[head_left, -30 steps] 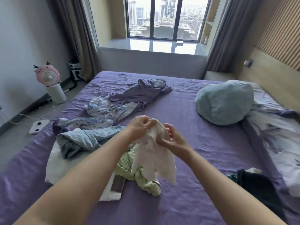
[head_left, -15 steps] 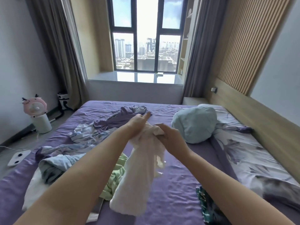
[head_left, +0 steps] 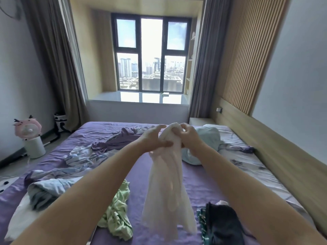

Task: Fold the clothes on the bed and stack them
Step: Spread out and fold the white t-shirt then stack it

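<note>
Our right hand [head_left: 190, 137] has its fingers curled around the bunched top of a thin white fabric garment [head_left: 168, 188], pinching it up high; our left hand [head_left: 154, 138] sits just beside it with the thumb pressed against the cloth and the fingers reaching over the top edge, gripping the same bunch — both hands touch the garment and nearly touch each other; the garment hangs down from them in a long, loose, slightly blurred drape, its lower end over the purple bedsheet [head_left: 159, 234], though whether it touches the sheet we cannot tell; just to the left of it on the sheet lies a crumpled pale green cotton piece [head_left: 118, 214], partly hidden by our left forearm; further left a rumpled light blue garment [head_left: 46, 190] rests on a flat white cloth [head_left: 19, 218]; to the lower right a dark navy folded pile [head_left: 224, 225] sits near the edge of the view, with a teal patterned edge along its left side; beyond our hands a rounded pale blue pillow [head_left: 210, 138] lies by the wooden headboard side, and a purple and floral printed quilt [head_left: 99, 149] sprawls across the far left half of the bed; on the floor stands a pink cartoon desk fan [head_left: 28, 129] on a white cylinder — well apart from the bed.
</note>
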`<state>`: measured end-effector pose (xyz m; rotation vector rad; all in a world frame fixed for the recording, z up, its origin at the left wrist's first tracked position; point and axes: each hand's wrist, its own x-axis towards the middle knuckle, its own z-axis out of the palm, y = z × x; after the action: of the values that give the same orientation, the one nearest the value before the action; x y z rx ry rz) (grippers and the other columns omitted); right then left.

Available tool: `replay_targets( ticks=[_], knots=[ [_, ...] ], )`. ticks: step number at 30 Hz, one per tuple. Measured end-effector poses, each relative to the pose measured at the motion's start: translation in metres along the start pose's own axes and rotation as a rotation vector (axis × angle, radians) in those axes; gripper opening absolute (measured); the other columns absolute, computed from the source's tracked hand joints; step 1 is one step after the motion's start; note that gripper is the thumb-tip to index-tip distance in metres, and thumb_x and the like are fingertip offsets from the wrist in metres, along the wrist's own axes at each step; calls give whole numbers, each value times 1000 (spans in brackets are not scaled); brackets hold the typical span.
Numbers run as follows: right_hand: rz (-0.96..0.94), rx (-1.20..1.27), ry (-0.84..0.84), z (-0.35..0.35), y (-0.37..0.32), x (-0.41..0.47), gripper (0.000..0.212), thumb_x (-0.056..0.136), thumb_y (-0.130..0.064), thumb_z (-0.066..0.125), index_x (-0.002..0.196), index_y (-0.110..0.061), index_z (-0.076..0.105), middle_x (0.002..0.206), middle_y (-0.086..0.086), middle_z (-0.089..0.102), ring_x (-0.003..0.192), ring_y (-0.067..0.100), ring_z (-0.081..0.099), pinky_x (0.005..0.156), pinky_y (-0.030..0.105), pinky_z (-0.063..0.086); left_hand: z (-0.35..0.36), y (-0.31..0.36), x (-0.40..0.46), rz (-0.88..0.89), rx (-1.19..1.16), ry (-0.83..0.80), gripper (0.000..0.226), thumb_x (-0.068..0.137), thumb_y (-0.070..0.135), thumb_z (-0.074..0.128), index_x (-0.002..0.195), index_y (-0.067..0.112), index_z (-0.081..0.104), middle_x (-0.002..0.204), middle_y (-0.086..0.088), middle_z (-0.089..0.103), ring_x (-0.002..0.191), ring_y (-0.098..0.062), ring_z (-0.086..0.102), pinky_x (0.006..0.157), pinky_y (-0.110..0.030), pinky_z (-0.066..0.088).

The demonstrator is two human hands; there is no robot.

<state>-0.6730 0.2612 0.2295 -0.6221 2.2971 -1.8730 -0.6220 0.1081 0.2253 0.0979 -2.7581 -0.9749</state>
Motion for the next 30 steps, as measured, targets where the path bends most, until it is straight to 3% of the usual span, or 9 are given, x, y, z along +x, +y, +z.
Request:
replay_targets(
  ticks=[2,5,9,14,18,21,24,27,30],
  knots=[
    [-8,28,42,-11,-11,-2,11,92,-25,57,88,-15,58,78,5,60,64,15,60,49,27,49,-1,9,-3,23,-15,183,65,75,42,76,129,18,50,117,-5,48,104,-19,52,93,-33,43],
    [7,150,58,-24,-24,-6,15,94,-25,54,95,-9,57,78,6,59,65,16,60,53,29,52,-6,27,-12,131,-12,382,31,82,44,67,98,20,55,87,4,56,77,-12,56,63,-23,40],
    [40,244,38,-33,-36,-14,23,97,-25,52,108,-5,57,85,10,61,68,18,63,57,31,56,-9,53,-20,35,-3,175,42,78,56,66,99,22,52,87,3,66,73,-13,63,59,-27,46],
    [120,296,-117,-35,-41,-24,32,99,-21,48,125,-4,48,100,18,62,79,27,64,70,41,57,-6,72,-23,-155,-510,88,38,84,4,62,119,15,51,98,-15,60,73,-28,67,53,-36,58],
    [105,-56,-148,-36,-38,-30,42,95,-17,55,133,-9,41,109,17,60,89,27,64,70,36,57,-8,80,-21,-297,-830,62,33,82,-14,46,109,-5,63,68,-16,64,57,-25,67,60,-40,60],
    [53,-176,-151,-40,-31,-34,41,90,-16,57,130,-12,49,115,13,62,103,26,62,81,37,55,-5,85,-23,-303,-873,41,30,78,-17,46,101,-13,64,57,-17,64,63,-31,68,68,-42,60],
    [26,-199,-186,-45,-26,-38,42,87,-22,63,126,-14,50,111,9,63,97,24,62,74,31,51,0,87,-24,-211,-741,-13,38,75,-22,45,108,-11,61,71,-17,67,74,-29,68,79,-39,58],
    [-15,-246,-142,-46,-21,-38,39,83,-25,70,115,-8,53,98,6,61,82,19,58,67,30,49,3,87,-22,-49,-276,55,38,80,-11,56,117,-4,61,98,-20,67,90,-27,63,90,-38,53],
    [-51,-158,-69,-45,-19,-35,30,86,-26,69,103,-3,60,88,9,66,75,18,65,67,32,53,-2,87,-23,78,17,140,21,82,16,71,99,5,68,91,-12,69,81,-23,63,80,-36,54]
  ],
)
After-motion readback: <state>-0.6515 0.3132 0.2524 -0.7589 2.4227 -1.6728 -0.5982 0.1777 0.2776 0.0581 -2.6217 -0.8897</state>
